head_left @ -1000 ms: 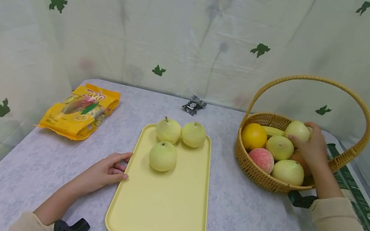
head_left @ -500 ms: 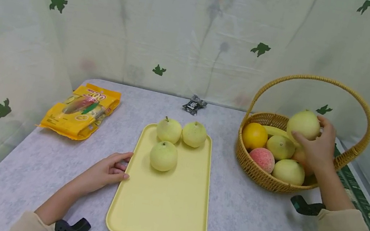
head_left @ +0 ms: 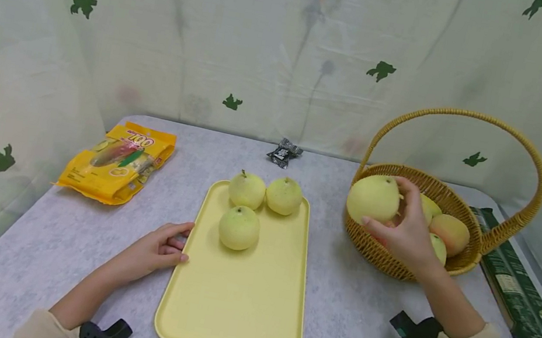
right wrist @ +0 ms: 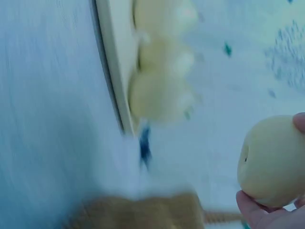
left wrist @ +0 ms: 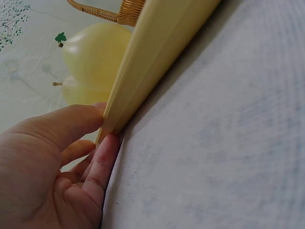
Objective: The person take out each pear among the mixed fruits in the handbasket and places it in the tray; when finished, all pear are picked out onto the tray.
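My right hand (head_left: pixel 412 235) holds a round, pale yellow-green pear (head_left: pixel 374 199) over the left side of the wicker basket (head_left: pixel 378 263). In the right wrist view the same pear (right wrist: pixel 271 162) sits between thumb and fingers. My left hand (head_left: pixel 151 253) is at the left edge of the yellow tray (head_left: pixel 233 305); in the left wrist view its thumb and fingers (left wrist: pixel 102 162) pinch the rim. On the tray's far half stand three similar pears, one nearer (head_left: pixel 239 228) and two behind it, left (head_left: pixel 247 190) and right (head_left: pixel 284 196).
In the basket an orange-yellow fruit (head_left: pixel 449 234) and other fruit show, partly hidden by the right hand. A tall handle (head_left: pixel 463 114) arches over it. A yellow snack bag (head_left: pixel 117 162) lies at left, a small black wrapper (head_left: pixel 284 153) at the back, a green package (head_left: pixel 527 298) at right.
My right hand has lifted the pear from the back of the basket's fruit and carried it left and toward me. My left hand and the tray have stayed put.
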Demonstrator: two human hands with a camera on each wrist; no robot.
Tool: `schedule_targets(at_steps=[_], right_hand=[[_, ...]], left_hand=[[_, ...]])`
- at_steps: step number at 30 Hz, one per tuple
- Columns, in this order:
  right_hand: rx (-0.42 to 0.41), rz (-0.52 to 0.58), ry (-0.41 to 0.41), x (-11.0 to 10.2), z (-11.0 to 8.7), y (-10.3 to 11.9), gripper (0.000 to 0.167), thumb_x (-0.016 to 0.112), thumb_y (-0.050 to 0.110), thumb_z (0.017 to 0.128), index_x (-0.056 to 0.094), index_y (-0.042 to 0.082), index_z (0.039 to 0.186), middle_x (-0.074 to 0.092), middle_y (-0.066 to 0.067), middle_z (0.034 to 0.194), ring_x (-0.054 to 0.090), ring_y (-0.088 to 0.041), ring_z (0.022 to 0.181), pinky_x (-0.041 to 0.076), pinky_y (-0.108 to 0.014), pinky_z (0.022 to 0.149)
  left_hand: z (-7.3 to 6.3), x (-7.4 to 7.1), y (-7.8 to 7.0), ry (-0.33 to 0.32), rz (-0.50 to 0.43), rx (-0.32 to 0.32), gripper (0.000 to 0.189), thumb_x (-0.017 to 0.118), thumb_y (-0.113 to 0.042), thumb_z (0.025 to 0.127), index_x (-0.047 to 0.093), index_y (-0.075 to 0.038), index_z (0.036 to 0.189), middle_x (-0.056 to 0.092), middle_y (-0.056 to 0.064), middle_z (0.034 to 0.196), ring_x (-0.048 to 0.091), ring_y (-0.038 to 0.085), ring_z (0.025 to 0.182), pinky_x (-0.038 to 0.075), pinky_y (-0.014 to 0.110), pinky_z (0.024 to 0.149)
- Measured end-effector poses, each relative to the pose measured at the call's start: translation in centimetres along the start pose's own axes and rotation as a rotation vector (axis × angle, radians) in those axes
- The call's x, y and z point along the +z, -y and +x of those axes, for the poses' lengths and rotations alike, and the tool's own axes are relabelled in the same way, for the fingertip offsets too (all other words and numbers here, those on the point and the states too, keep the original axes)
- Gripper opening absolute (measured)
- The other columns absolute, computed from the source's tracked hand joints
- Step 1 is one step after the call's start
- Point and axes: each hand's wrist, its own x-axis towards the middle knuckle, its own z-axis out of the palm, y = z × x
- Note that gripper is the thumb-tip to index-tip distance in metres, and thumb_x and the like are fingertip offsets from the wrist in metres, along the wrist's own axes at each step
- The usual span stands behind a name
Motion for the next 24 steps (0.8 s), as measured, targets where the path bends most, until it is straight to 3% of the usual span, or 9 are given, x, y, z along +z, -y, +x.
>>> schedule_targets(at_steps=[7, 12, 16, 24], right_hand=[[-0.004, 0.079, 0.186, 6.0, -0.9, -2.2, 0.078, 0.073, -0.009, 0.068, 0.025, -0.001, 0.129, 0.033, -0.015, 0.129, 0.043, -0.030, 0.110, 0.045, -0.030, 0.083], [-0.004, -0.003, 0.246, 9.1, -1.0, -3.8, 0.080, 0.080, 0.008, 0.067, 0.033, 0.004, 0.131, 0.040, -0.011, 0.129, 0.040, -0.027, 0.117, 0.038, -0.039, 0.093], [-0.038, -0.074, 0.275, 10.6, -0.8, -4.7, 0.080, 0.081, 0.015, 0.067, 0.035, 0.005, 0.131, 0.044, -0.009, 0.128, 0.042, -0.023, 0.115, 0.039, -0.039, 0.091], [-0.024, -0.079, 0.313, 11.8, -0.8, -5.3, 0.078, 0.079, 0.013, 0.069, 0.034, 0.006, 0.133, 0.038, -0.009, 0.129, 0.039, -0.021, 0.115, 0.037, -0.038, 0.093]], left_hand=[[0.0, 0.0, 0.0, -0.004, 0.009, 0.005, 0.069, 0.066, -0.019, 0.083, 0.029, -0.002, 0.139, 0.035, 0.018, 0.126, 0.046, 0.029, 0.101, 0.046, 0.022, 0.077], [0.1, 0.0, 0.1, -0.001, 0.006, 0.005, 0.069, 0.066, -0.020, 0.083, 0.029, -0.002, 0.139, 0.035, 0.018, 0.126, 0.046, 0.029, 0.102, 0.046, 0.022, 0.077], [0.1, 0.0, 0.2, -0.003, 0.008, 0.004, 0.069, 0.066, -0.020, 0.083, 0.029, -0.002, 0.139, 0.035, 0.018, 0.126, 0.046, 0.028, 0.101, 0.046, 0.022, 0.077], [0.1, 0.0, 0.0, -0.005, 0.015, 0.000, 0.069, 0.066, -0.020, 0.083, 0.029, -0.003, 0.139, 0.035, 0.018, 0.126, 0.046, 0.028, 0.101, 0.046, 0.023, 0.077]])
